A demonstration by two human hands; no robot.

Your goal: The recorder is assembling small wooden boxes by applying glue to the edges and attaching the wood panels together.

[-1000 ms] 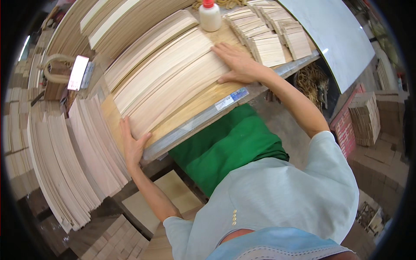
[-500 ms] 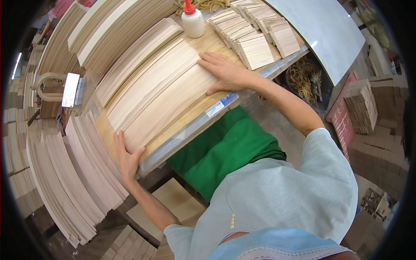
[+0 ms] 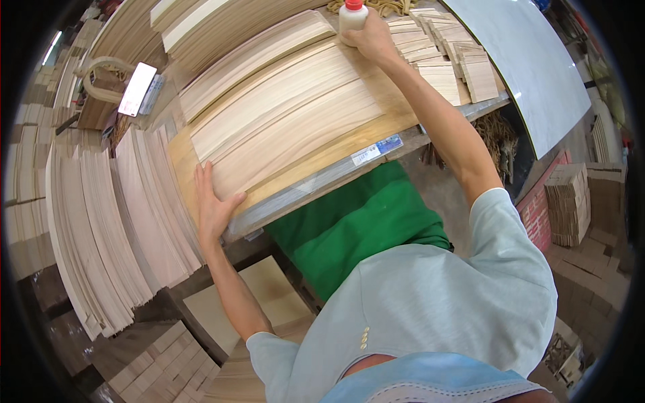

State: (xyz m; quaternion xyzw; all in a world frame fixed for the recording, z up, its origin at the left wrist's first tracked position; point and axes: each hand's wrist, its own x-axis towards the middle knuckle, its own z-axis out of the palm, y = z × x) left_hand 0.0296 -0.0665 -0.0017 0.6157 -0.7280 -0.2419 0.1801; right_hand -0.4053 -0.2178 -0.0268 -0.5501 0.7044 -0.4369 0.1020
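Long thin wooden boards (image 3: 282,114) lie side by side on the workbench (image 3: 295,181) in front of me. My left hand (image 3: 216,203) rests at their left end, fingers apart, its fingertips touching the board edges. At the far side of the bench, my right hand (image 3: 374,39) is wrapped round a white squeeze bottle (image 3: 352,21) with a red cap. The bottle stands upright or nearly so; whether it touches the bench is hard to see. Right of that hand lie several short wooden pieces (image 3: 437,75) in overlapping rows.
Tall stacks of long boards (image 3: 215,33) stand behind the bench, and more boards (image 3: 107,221) fan out at the left. A phone-like white device (image 3: 138,88) sits at the back left. A pale sheet (image 3: 537,74) extends to the right, above a container of stringy scraps (image 3: 496,141).
My right hand has left the right end of the boards, reached to the far side and taken hold of the bottle. My left hand stays at the boards' left end.
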